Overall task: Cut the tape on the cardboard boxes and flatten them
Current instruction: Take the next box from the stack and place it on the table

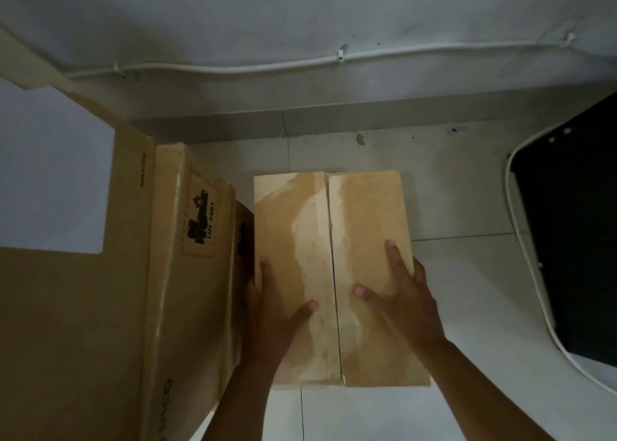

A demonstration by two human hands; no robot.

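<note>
A small box [334, 273] sits on the tiled floor [467, 273] at the middle of the view, its two top flaps meeting along a seam that runs from 12 to 6 o'clock. Glossy tape [314, 257] covers much of the left flap and the seam.

The left hand [277, 303] lies at 7 o'clock on the box, palm down on the left flap; its thumb and forefinger are straight on the cardboard and the other fingers reach over the left edge, out of sight. The right hand [400, 300] lies at 5 o'clock on the right flap, fingers straight and spread, the outer ones at the right edge. Neither hand curls round anything that shows.

At 9 o'clock, just beside the small box, stands a larger box [197, 257] with a printed label, and flat cardboard [66, 340] leans further left. A white cable [233, 68] runs along the wall at 12 o'clock. A dark object [574, 223] lies at 3 o'clock.
</note>
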